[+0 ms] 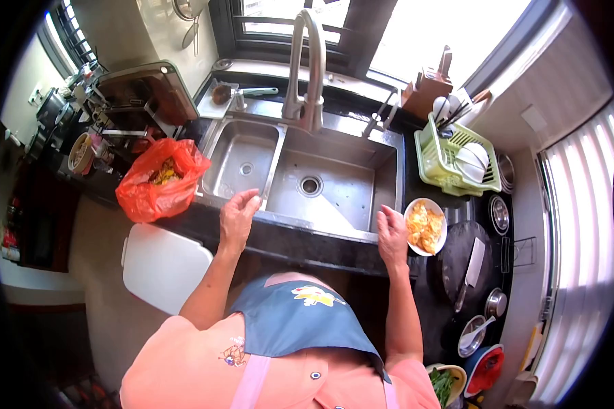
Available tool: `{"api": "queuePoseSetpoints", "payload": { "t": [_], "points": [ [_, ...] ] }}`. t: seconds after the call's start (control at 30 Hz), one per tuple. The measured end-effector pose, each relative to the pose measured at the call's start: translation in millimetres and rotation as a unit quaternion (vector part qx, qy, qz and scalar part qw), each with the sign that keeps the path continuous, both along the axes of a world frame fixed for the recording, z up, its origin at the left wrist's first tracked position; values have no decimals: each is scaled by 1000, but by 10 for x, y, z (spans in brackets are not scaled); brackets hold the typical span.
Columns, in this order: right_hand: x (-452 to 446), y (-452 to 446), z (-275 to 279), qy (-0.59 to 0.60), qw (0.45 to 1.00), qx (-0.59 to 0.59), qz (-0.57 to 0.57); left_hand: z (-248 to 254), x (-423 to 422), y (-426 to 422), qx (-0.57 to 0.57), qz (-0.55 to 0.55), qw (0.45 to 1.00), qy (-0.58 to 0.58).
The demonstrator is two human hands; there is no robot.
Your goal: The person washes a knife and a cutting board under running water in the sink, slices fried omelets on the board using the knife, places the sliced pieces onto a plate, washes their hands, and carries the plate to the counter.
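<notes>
My left hand (237, 221) is over the front rim of the steel double sink (274, 160). Its fingers are loosely bent and apart from the thumb, with nothing held in them. Near the sink's right front corner is my right hand (391, 238), fingers stretched out and holding nothing. Just right of it stands a white bowl (445, 230) filled with yellow-orange food pieces (424, 226) that look like cooked egg; whether the hand touches the bowl I cannot tell. A red plastic bag (153, 198) with scraps inside sits left of my left hand.
A tall faucet (310, 68) rises behind the sink. On the right are a green dish rack (450, 153), a knife block (426, 88), and a cleaver (473, 262) on a round dark board (454, 259). A white lid or bin top (164, 266) shows lower left.
</notes>
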State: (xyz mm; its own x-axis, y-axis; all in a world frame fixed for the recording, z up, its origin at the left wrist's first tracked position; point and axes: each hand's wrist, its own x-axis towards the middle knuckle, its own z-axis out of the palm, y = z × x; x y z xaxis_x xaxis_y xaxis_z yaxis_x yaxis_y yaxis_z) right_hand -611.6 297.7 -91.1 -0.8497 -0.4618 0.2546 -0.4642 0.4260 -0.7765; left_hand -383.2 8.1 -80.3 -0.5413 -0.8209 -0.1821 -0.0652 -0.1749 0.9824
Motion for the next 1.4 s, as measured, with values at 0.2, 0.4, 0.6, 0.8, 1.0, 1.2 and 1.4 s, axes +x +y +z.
{"api": "queuePoseSetpoints", "payload": {
  "t": [0.2,0.4,0.6,0.8,1.0,1.2,1.4],
  "points": [
    [-316,-1424,-185,-37,991,80,97,-358,265,-804,9,1,999,-38],
    [-1029,-2240,-194,6,989,109,95,-504,308,-1152,43,29,998,-39],
    [-1899,-3127,-109,102,984,121,81,-513,67,-1064,69,57,995,-36],
    [-2067,-4034,-48,326,936,125,33,-513,-244,-727,69,11,996,-62],
    [-2225,-3997,-154,288,916,275,55,-554,-930,-544,169,-118,978,-36],
    [-2051,-3716,-211,238,958,151,-54,-810,-1901,-579,324,-149,933,-40],
    [-1528,-2985,-389,45,996,72,-30,-2031,-2829,-929,612,-106,784,10]
  ]
}}
